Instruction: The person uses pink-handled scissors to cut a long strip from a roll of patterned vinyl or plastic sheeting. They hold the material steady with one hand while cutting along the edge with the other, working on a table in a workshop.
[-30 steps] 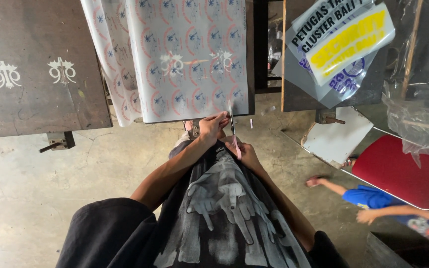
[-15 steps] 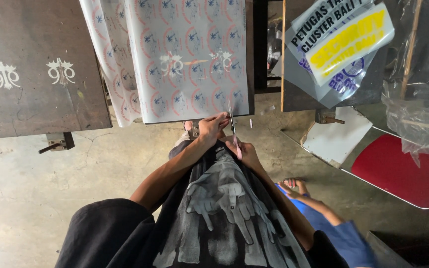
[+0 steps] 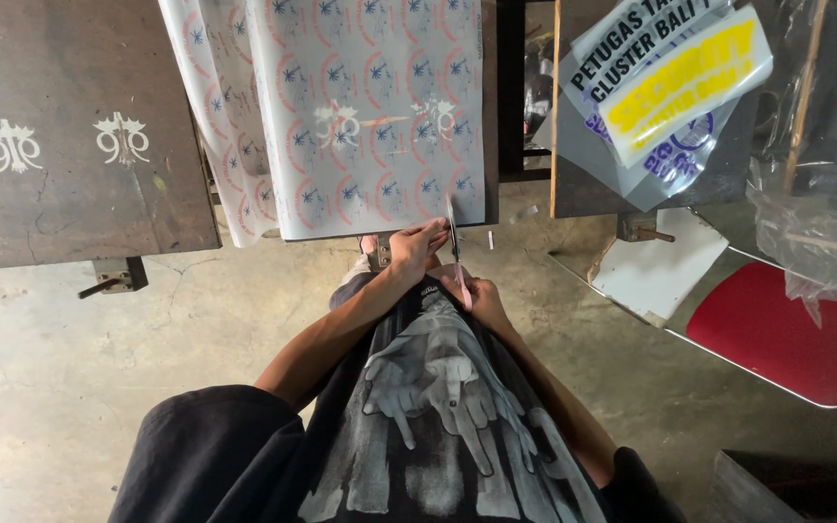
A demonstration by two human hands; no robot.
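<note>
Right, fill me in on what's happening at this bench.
A person in a black printed shirt stands at a dark board, looking down. Their left hand holds the near edge of a sheet printed with round red and blue emblems, which hangs over the board's edge. Their right hand works scissors at that same edge. More printed transfer sheets lie on the next board to the right.
</note>
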